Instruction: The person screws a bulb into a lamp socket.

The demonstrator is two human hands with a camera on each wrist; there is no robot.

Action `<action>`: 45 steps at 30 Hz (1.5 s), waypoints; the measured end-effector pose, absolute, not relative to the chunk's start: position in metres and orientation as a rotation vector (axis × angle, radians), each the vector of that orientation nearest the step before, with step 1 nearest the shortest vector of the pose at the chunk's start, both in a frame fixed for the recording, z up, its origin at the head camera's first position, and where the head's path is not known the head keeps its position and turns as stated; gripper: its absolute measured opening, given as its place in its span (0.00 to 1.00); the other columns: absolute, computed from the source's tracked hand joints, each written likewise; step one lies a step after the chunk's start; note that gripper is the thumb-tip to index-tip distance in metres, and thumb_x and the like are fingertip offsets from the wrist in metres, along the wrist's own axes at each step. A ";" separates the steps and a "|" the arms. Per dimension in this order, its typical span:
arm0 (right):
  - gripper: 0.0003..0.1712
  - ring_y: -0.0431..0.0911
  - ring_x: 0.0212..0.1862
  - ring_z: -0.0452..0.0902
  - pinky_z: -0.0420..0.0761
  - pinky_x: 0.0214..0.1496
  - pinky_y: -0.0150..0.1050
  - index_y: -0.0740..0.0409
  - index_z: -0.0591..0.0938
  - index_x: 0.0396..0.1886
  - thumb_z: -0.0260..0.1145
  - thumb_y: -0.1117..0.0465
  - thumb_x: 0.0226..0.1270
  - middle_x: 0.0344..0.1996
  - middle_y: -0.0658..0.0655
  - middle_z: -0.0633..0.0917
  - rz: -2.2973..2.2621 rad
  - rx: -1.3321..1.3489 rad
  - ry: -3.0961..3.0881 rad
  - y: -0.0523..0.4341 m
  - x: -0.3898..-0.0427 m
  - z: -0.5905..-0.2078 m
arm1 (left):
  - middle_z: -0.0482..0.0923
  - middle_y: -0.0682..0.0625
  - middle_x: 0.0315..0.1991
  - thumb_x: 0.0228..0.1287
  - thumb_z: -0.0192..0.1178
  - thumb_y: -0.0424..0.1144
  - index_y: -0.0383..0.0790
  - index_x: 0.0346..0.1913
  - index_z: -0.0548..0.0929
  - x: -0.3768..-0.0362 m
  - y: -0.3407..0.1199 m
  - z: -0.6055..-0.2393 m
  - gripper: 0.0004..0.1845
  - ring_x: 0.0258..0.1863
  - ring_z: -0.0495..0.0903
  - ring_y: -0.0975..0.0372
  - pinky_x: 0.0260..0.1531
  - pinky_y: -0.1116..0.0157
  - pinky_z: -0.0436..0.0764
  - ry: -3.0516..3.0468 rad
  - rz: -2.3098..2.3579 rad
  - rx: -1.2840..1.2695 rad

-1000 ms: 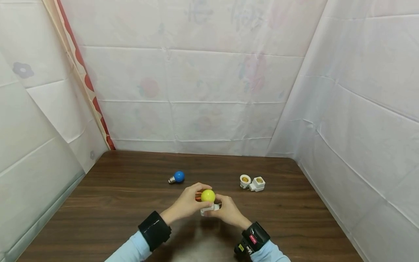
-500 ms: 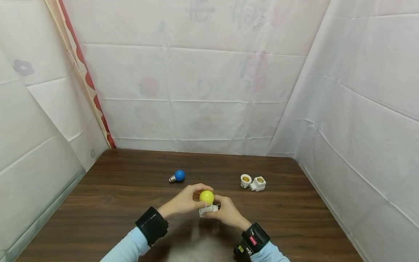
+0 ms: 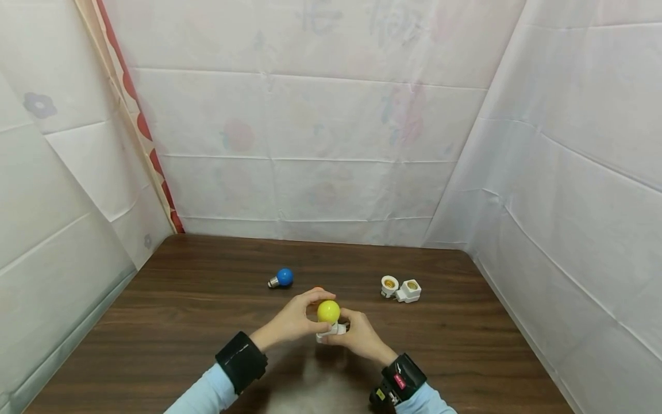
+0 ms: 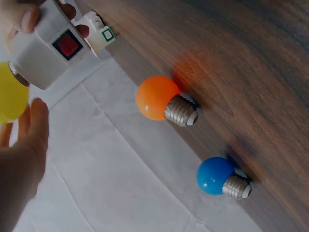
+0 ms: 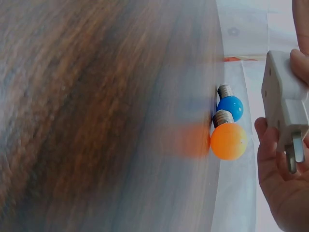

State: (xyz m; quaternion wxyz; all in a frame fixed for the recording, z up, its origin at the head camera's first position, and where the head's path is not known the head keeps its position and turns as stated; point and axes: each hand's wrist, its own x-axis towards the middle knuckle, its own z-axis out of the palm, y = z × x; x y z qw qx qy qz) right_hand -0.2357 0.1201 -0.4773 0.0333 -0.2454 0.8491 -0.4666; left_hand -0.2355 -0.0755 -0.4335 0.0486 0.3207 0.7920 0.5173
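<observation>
In the head view, my left hand (image 3: 295, 319) has its thumb and fingers around a round yellow light bulb (image 3: 328, 311). The bulb stands upright in a white plug-in lamp socket (image 3: 336, 330), which my right hand (image 3: 361, 335) grips from the right. The left wrist view shows a dark red switch (image 4: 67, 44) on the socket's side and the bulb's metal neck at its mouth. Two flat plug prongs (image 5: 294, 152) stick out of the socket in the right wrist view. Both hands are held above the table.
An orange bulb (image 4: 158, 98) lies on the wooden table (image 3: 207, 276), mostly hidden behind my left hand in the head view. Beyond it lies a blue bulb (image 3: 284, 277). Back right are a round white socket (image 3: 389, 286) and a squarish one (image 3: 410, 291). White cloth hangs around the table.
The left thumb and fingers have shifted slightly around the yellow bulb. The right hand keeps the socket in nearly the same spot. The loose bulbs and sockets lie as before.
</observation>
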 end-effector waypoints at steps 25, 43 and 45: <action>0.21 0.36 0.35 0.74 0.75 0.35 0.30 0.48 0.81 0.39 0.72 0.45 0.47 0.35 0.45 0.83 -1.442 -0.672 2.707 0.119 -0.237 -0.479 | 0.76 0.44 0.49 0.47 0.71 0.41 0.36 0.52 0.76 -0.222 -0.053 -0.433 0.28 0.44 0.80 0.53 0.39 0.64 0.82 2.757 1.593 0.622; 0.23 0.37 0.40 0.77 0.78 0.41 0.33 0.46 0.80 0.46 0.72 0.46 0.49 0.39 0.43 0.83 -1.451 -0.798 2.577 0.123 -0.233 -0.471 | 0.73 0.44 0.55 0.58 0.60 0.30 0.36 0.58 0.72 -0.246 -0.079 -0.419 0.23 0.50 0.75 0.57 0.49 0.62 0.78 2.212 1.461 0.991; 0.24 0.36 0.40 0.77 0.79 0.42 0.34 0.46 0.79 0.46 0.72 0.47 0.49 0.39 0.43 0.83 -1.450 -0.800 2.568 0.123 -0.233 -0.470 | 0.72 0.43 0.56 0.59 0.59 0.28 0.37 0.59 0.71 -0.247 -0.080 -0.418 0.23 0.50 0.75 0.58 0.50 0.62 0.77 2.160 1.456 1.009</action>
